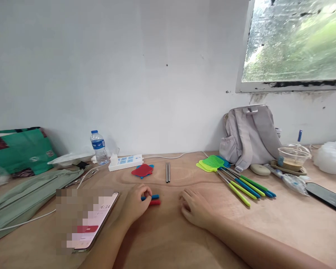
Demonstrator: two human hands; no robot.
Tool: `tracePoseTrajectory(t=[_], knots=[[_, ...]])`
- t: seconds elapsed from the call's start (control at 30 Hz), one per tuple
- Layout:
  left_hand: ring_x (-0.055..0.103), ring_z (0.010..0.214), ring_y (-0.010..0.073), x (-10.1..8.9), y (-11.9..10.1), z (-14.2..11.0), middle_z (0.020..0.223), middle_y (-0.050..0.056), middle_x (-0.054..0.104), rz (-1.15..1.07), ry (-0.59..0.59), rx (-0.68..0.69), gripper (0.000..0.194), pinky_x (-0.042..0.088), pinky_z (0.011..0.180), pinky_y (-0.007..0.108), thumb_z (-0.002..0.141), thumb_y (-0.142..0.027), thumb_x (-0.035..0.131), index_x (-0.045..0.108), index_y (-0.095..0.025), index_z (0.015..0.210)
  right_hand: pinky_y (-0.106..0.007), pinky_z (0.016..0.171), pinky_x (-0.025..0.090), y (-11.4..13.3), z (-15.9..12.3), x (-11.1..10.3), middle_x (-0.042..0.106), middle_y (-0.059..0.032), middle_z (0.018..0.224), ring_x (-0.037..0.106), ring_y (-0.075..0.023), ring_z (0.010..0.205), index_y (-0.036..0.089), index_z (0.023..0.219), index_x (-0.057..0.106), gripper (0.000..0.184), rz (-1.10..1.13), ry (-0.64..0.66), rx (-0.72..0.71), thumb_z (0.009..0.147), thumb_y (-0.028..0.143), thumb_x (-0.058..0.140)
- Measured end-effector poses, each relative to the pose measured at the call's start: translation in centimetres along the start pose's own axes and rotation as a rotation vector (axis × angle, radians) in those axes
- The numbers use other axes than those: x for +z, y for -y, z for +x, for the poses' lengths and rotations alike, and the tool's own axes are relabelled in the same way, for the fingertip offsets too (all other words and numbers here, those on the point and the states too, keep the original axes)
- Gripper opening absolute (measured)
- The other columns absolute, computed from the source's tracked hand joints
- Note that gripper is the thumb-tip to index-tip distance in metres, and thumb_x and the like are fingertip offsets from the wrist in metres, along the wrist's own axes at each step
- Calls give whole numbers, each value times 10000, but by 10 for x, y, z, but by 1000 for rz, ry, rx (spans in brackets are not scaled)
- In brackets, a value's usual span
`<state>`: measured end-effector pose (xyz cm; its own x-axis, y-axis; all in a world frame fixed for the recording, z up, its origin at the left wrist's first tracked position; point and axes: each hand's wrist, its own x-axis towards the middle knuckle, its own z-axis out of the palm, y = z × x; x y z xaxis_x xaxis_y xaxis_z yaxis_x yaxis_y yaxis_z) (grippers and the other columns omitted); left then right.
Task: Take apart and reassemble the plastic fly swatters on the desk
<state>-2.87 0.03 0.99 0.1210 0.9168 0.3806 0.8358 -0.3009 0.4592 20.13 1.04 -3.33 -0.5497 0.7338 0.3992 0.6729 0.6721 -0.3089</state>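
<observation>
My left hand (pixel 136 203) pinches the blue grip (pixel 155 196) above the red grip (pixel 155 202), while my right hand (pixel 194 211) lies flat and empty at three o'clock, steadying me.

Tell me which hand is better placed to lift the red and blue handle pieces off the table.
Left. The left hand already touches the blue handle piece beside the red handle piece; the right hand rests apart, palm down.
</observation>
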Motion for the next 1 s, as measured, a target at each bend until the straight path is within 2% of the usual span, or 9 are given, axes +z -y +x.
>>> tracePoseTrajectory(t=[0.23,0.4,0.57,0.7,0.8,0.9,1.0], knots=[[482,687,158,7,-3,-4,704,16,541,-4,132,-22,173,324,604,250,603,-85,431,569,-181,646,-262,701,354,-19,63,21,472,-74,1030,505,-179,855,188,1037,429,331,20,-5,149,720,92,411],[462,615,127,8,0,-5,677,1,527,0,174,-7,153,281,544,224,621,-101,446,568,-183,665,-287,725,334,-24,86,27,490,-78,980,494,-195,851,184,1016,483,248,-71,28,121,775,196,426],[440,573,113,10,2,-7,620,-22,497,5,227,-16,125,249,510,213,646,-139,454,558,-191,693,-303,746,319,-29,87,29,529,-75,911,481,-204,866,178,880,532,166,-69,24,150,795,273,426],[432,557,115,9,1,-9,584,-29,486,1,283,-19,107,234,496,210,662,-185,478,572,-199,711,-269,635,319,-36,79,26,557,-69,791,496,-175,733,158,781,516,98,-42,27,202,767,216,439],[452,570,122,8,0,-10,610,-21,517,-19,325,17,124,257,511,211,661,-198,492,597,-203,728,-240,552,298,-41,70,21,561,-38,717,483,-149,641,164,811,495,84,-8,16,222,755,191,438],[486,622,138,7,-2,-11,683,2,563,-22,336,15,149,295,546,220,675,-212,489,616,-197,750,-216,521,289,-43,60,16,532,20,622,458,-118,570,185,804,476,107,170,-4,189,714,131,454],[498,666,142,11,-5,-11,736,14,572,-21,304,31,151,335,589,229,696,-238,491,619,-192,760,-213,505,295,-41,49,14,491,58,514,441,-108,504,198,750,463,87,541,-87,247,710,122,447]])
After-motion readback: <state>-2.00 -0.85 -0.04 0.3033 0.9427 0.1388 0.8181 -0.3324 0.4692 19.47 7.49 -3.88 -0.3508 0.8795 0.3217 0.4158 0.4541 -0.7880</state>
